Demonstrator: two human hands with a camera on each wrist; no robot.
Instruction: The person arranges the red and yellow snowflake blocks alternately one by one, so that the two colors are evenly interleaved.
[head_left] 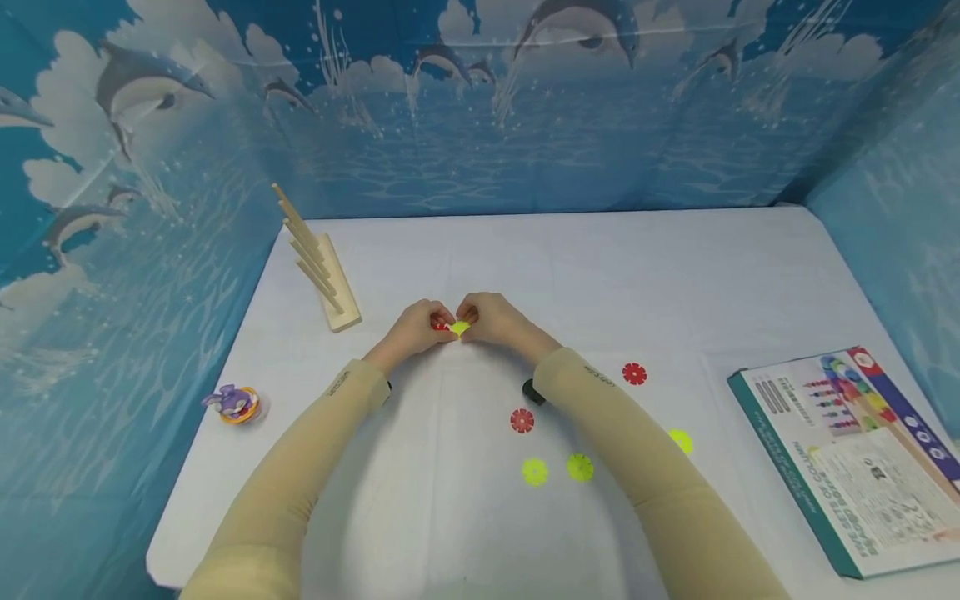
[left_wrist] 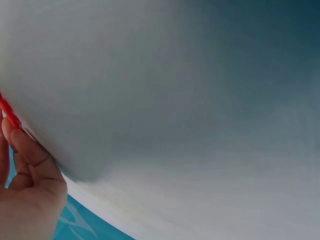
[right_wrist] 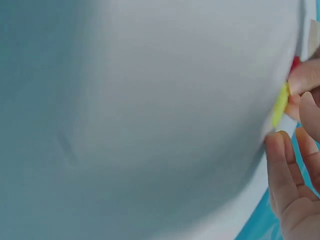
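In the head view, my left hand [head_left: 415, 332] pinches a red notched disc [head_left: 440, 326], which also shows at the fingertips in the left wrist view. A yellow-green disc [head_left: 460, 328] lies right beside the red one, between both hands. My right hand [head_left: 491, 321] pinches the edge of this yellow-green disc between thumb and fingers. In the right wrist view, the yellow-green disc [right_wrist: 281, 106] stands edge-on and reaches up to the left fingers. Whether the two discs are slotted together is hidden by the fingers.
Loose red discs [head_left: 522, 420] and yellow-green discs [head_left: 535, 472] lie near the right forearm. A wooden base with upright pegs [head_left: 341, 283] stands at back left. A purple toy figure [head_left: 234, 403] sits at the left edge, and a printed box [head_left: 862, 458] lies at right.
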